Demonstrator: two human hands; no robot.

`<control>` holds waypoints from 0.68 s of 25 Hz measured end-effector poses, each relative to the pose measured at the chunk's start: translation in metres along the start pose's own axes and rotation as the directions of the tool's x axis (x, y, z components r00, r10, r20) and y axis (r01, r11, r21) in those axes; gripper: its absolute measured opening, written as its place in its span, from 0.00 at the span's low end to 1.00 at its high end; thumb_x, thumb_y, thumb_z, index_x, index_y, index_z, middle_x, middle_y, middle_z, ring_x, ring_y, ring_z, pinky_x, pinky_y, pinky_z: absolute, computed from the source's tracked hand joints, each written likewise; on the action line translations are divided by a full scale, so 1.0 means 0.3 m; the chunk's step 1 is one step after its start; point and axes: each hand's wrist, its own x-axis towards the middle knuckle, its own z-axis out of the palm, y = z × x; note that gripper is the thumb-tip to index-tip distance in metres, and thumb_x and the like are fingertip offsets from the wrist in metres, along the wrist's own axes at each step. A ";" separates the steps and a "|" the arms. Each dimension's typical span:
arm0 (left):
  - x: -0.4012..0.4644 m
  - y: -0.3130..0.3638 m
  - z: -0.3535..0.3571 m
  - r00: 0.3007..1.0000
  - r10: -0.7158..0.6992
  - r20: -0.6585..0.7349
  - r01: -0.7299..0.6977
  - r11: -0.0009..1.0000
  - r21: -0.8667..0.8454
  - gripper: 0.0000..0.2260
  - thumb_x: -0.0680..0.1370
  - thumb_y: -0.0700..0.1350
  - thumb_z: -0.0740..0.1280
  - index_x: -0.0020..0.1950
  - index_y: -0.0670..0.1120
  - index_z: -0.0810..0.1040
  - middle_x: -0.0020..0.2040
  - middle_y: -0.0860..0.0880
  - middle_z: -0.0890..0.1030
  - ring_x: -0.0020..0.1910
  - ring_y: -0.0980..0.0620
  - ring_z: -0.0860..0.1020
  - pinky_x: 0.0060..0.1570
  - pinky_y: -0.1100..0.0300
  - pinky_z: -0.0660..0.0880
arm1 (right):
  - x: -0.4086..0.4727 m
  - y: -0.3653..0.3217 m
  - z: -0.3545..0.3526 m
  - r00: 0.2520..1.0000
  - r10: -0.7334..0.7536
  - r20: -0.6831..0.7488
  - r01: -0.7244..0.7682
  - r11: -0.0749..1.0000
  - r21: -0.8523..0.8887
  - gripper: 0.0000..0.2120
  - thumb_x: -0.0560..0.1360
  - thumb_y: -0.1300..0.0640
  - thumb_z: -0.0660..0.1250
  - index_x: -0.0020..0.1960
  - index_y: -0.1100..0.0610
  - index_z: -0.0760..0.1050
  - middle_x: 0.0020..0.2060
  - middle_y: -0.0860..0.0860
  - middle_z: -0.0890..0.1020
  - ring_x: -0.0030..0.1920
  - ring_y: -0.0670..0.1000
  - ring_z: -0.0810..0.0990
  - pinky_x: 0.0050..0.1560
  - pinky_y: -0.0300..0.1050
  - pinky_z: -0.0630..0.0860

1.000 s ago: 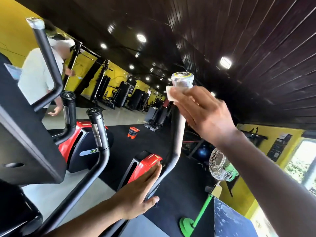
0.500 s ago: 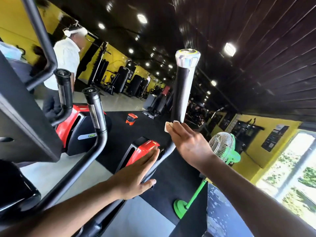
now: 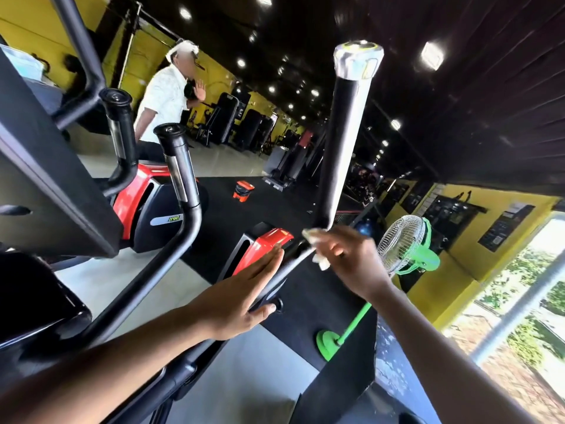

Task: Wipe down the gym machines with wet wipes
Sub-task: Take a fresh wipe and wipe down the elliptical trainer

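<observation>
The black handle bar (image 3: 344,142) of an elliptical machine rises in the centre, topped by a silver end cap (image 3: 357,61). My right hand (image 3: 351,261) is wrapped around the bar just below its black grip, with a white wet wipe (image 3: 318,249) pressed against the metal. My left hand (image 3: 244,298) lies flat and open against the lower stretch of the same bar, fingers straight, beside the machine's red cover (image 3: 266,244).
A second handle bar (image 3: 179,175) and the black console (image 3: 46,179) stand to the left. A person in a white shirt (image 3: 165,102) stands behind a red and black machine (image 3: 146,203). A green pedestal fan (image 3: 403,249) stands at the right, near a window.
My right hand has slid the wipe down the handle bar from the silver end cap to below the black grip. My left hand stays flat on the lower bar.
</observation>
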 end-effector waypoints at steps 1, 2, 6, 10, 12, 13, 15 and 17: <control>0.001 -0.001 0.001 1.000 0.006 -0.006 -0.006 1.000 0.000 0.42 0.84 0.51 0.65 0.83 0.55 0.35 0.82 0.64 0.35 0.80 0.67 0.40 0.79 0.62 0.57 | 0.004 -0.003 -0.011 0.992 0.017 -0.127 -0.020 1.000 -0.020 0.10 0.81 0.61 0.69 0.60 0.53 0.84 0.45 0.48 0.83 0.40 0.51 0.83 0.42 0.45 0.80; 0.002 -0.001 0.004 1.000 0.011 -0.016 -0.011 1.000 0.003 0.42 0.84 0.51 0.65 0.83 0.55 0.35 0.82 0.65 0.35 0.80 0.67 0.41 0.79 0.61 0.58 | 0.008 -0.001 -0.006 0.973 0.015 -0.231 -0.034 0.996 -0.077 0.09 0.81 0.62 0.69 0.58 0.54 0.84 0.45 0.48 0.82 0.41 0.52 0.82 0.44 0.44 0.79; -0.029 0.002 0.003 1.000 0.001 -0.016 -0.001 1.000 0.023 0.43 0.83 0.53 0.66 0.83 0.55 0.34 0.82 0.63 0.35 0.81 0.65 0.42 0.78 0.57 0.61 | -0.029 -0.004 0.142 0.965 -0.048 -0.258 -0.012 0.974 -0.225 0.10 0.80 0.62 0.66 0.58 0.57 0.83 0.50 0.51 0.84 0.47 0.57 0.80 0.53 0.51 0.79; -0.144 -0.011 -0.012 0.998 -0.024 0.050 0.021 0.998 0.059 0.42 0.84 0.53 0.65 0.83 0.53 0.34 0.82 0.62 0.34 0.81 0.64 0.42 0.78 0.65 0.56 | -0.104 -0.069 0.237 0.939 0.152 -0.307 -0.158 0.987 0.005 0.10 0.80 0.64 0.67 0.58 0.59 0.82 0.50 0.49 0.83 0.45 0.49 0.81 0.47 0.53 0.81; -0.217 -0.018 -0.026 0.995 -0.076 0.068 0.073 0.996 0.046 0.40 0.84 0.54 0.63 0.83 0.54 0.36 0.82 0.63 0.36 0.81 0.65 0.42 0.77 0.70 0.51 | -0.142 -0.138 0.292 0.955 0.169 -0.244 -0.155 0.985 0.073 0.09 0.80 0.64 0.67 0.59 0.59 0.82 0.50 0.50 0.83 0.44 0.49 0.82 0.45 0.52 0.81; -0.254 -0.020 -0.029 0.993 -0.100 0.066 0.098 0.995 0.031 0.39 0.85 0.55 0.62 0.84 0.54 0.37 0.83 0.63 0.37 0.81 0.66 0.43 0.77 0.71 0.49 | -0.161 -0.178 0.318 0.963 0.177 -0.203 -0.162 0.983 0.090 0.10 0.80 0.64 0.67 0.59 0.59 0.82 0.49 0.50 0.83 0.43 0.50 0.82 0.45 0.52 0.81; -0.338 -0.023 -0.026 0.987 -0.147 0.057 0.147 0.989 0.009 0.38 0.85 0.57 0.61 0.84 0.53 0.38 0.83 0.62 0.39 0.81 0.65 0.44 0.77 0.71 0.48 | -0.205 -0.251 0.366 0.972 0.182 -0.149 -0.169 0.981 0.096 0.10 0.79 0.63 0.68 0.59 0.58 0.82 0.47 0.50 0.82 0.41 0.50 0.81 0.44 0.50 0.81; -0.447 -0.033 -0.011 0.979 -0.205 0.020 0.205 0.979 -0.012 0.38 0.84 0.57 0.62 0.84 0.53 0.40 0.84 0.62 0.42 0.82 0.63 0.46 0.77 0.70 0.49 | -0.264 -0.329 0.424 0.981 0.158 -0.113 -0.145 0.982 0.119 0.10 0.79 0.64 0.69 0.60 0.59 0.82 0.45 0.50 0.81 0.39 0.49 0.79 0.43 0.46 0.80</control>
